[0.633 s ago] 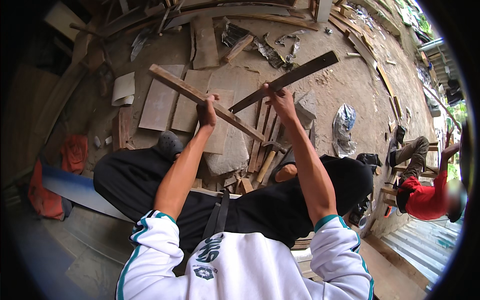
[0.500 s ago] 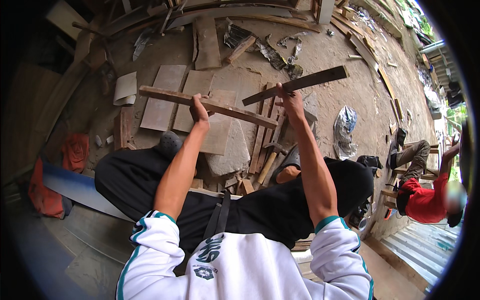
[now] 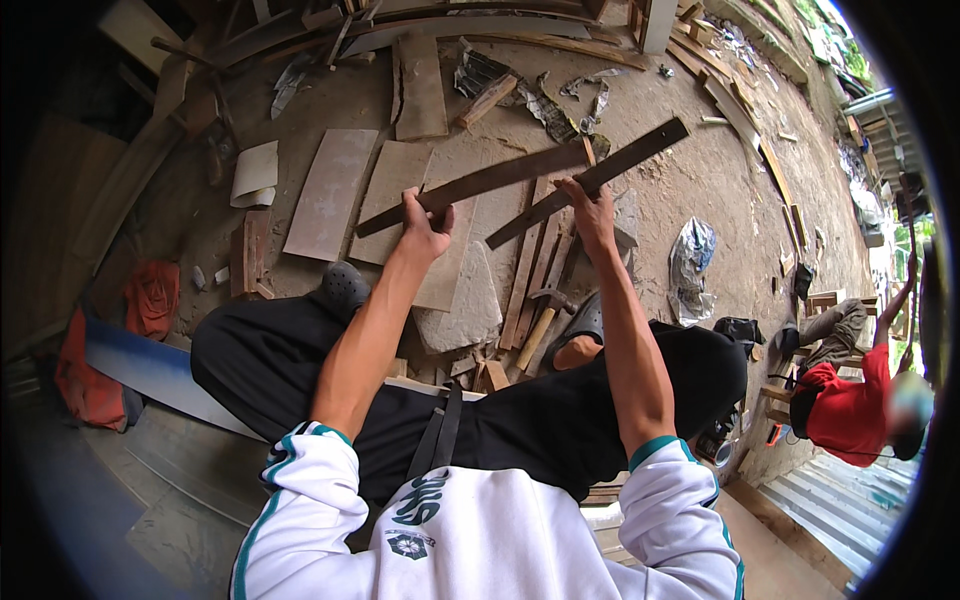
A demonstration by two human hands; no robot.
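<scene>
My left hand point(image 3: 428, 228) is closed round a dark wooden strip point(image 3: 490, 180), which slants up to the right. A second wooden strip point(image 3: 638, 156), with a small hole near its upper end, is gripped in my right hand point(image 3: 592, 208) at about the same slant. The right end of the left strip comes close to the right one; whether they touch I cannot tell. Below my hands a hammer point(image 3: 540, 328) with a light wooden handle lies by my right shoe point(image 3: 580, 330), beside long narrow wooden strips point(image 3: 530, 270) on the ground.
Flat boards point(image 3: 332, 195) and a grey stone slab point(image 3: 462, 305) lie ahead of my left foot. A crumpled plastic bag point(image 3: 692, 265) is on the dirt at right. Scrap timber point(image 3: 520, 28) lines the far side. Another person in a red shirt point(image 3: 845, 410) sits at far right.
The left strip has turned, its right end swinging up and its left end down, with my left hand a little farther right. The right strip tilts more steeply. The other person's arm has risen.
</scene>
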